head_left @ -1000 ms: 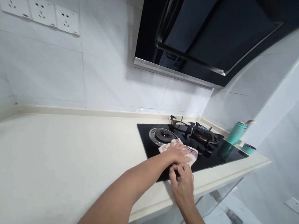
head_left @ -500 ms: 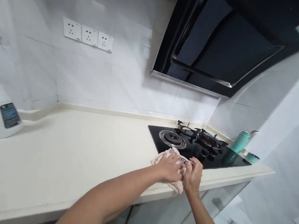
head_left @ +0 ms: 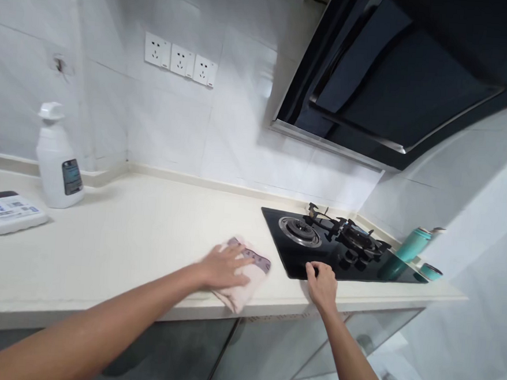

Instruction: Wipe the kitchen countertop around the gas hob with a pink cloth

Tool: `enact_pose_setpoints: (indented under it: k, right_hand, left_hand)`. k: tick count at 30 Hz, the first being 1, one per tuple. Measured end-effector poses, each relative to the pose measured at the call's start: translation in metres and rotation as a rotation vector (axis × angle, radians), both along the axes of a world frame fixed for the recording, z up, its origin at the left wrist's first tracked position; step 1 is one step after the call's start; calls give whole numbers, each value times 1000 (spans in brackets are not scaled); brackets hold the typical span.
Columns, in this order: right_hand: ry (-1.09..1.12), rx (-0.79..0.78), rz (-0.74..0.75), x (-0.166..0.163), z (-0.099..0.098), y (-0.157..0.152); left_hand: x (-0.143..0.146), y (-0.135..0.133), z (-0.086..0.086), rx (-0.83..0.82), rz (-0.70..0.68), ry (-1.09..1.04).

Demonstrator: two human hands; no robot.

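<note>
My left hand (head_left: 226, 267) lies flat with fingers spread on a pale pink cloth (head_left: 246, 288) that has a purple patterned band. The cloth is on the cream countertop (head_left: 159, 224), left of the black gas hob (head_left: 287, 262), and a corner reaches the counter's front edge. At the hob's front edge, my right hand (head_left: 322, 284) rests with its fingers curled in. No object shows in the right hand, and it is apart from the cloth.
A white spray bottle (head_left: 58, 165) and a white flat pack (head_left: 11, 213) stand at the left. Pan supports (head_left: 358, 238) sit on the hob. A teal bottle (head_left: 414, 244) and a small teal bowl (head_left: 430, 272) are beyond it. The black range hood (head_left: 383, 77) hangs above.
My left hand has slid the cloth leftward, away from the hob. My right hand has come off the cloth and stays near the hob's front edge. The view has turned left.
</note>
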State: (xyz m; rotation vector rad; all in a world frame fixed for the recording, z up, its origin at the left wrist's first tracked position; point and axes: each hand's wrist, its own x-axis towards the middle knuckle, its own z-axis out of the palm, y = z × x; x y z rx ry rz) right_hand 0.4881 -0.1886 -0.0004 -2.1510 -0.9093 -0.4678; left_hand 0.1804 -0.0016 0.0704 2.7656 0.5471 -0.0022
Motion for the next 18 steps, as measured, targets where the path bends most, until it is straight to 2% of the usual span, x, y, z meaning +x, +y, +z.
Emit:
enact_pose_setpoints:
  k: [5,7,9,12,18]
  right_hand:
    - [-27,-86,7,-7,0,1]
    - [-33,-102,-2,-7,0,2]
    - [-34,-113,-11,-6,0,3]
    - [-34,-117,-19,-5,0,4]
    - [-51,-107,-4,-2,1,3]
  left_hand:
    - [-23,62,7,128,311,-26]
    - [-20,73,7,146,387,-26]
    - [-11,70,5,151,422,-17]
    - [10,37,-2,133,333,-12]
    - [55,-80,-20,83,-48,-47]
